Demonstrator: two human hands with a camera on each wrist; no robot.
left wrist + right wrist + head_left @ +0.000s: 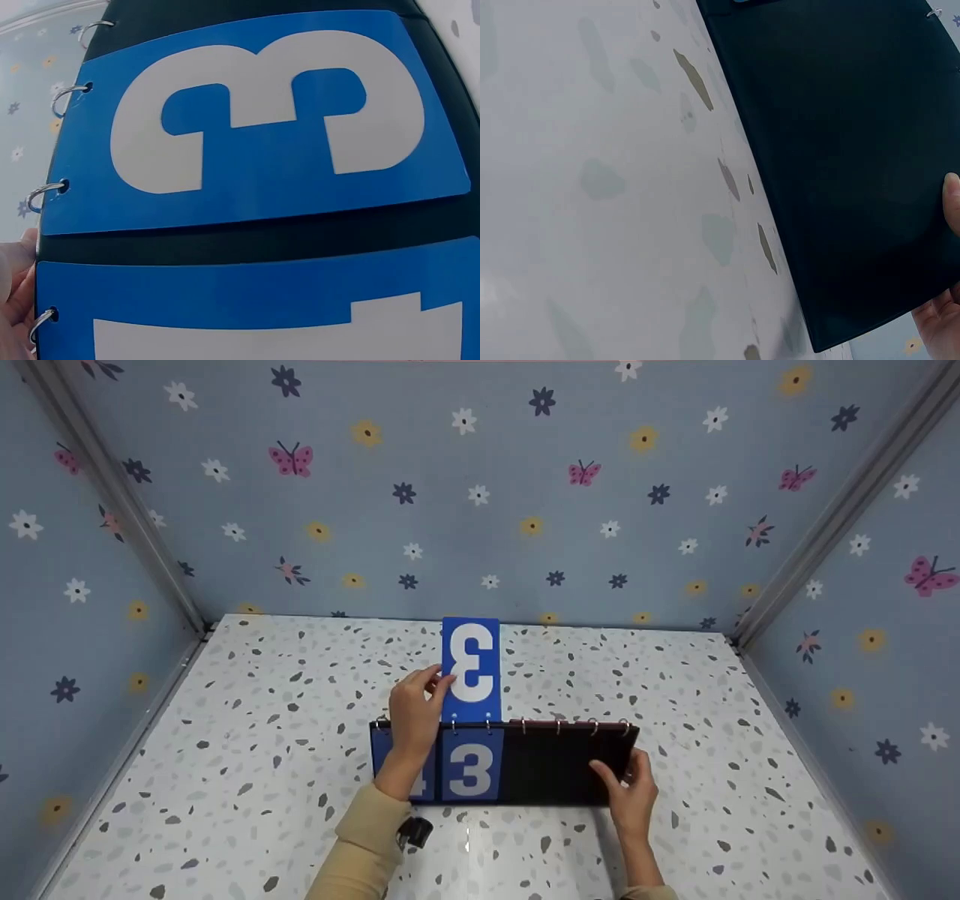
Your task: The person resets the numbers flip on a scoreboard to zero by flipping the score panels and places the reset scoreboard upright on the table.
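Note:
A black flip scoreboard on metal rings stands tilted on the table. On its front hang a blue card with a white 3 and, to the left, another blue number card partly covered by my left arm. Above the rings a raised blue number card shows an upside-down 3. My left hand pinches this card's left edge between thumb and fingers. My right hand grips the scoreboard's right edge, with the thumb on the black front; in the right wrist view the fingers show beyond the edge.
The speckled white table extends around the scoreboard. Flower-and-butterfly panels rise behind it and on both sides, joined by grey metal corner posts. A small black object is beside the left sleeve.

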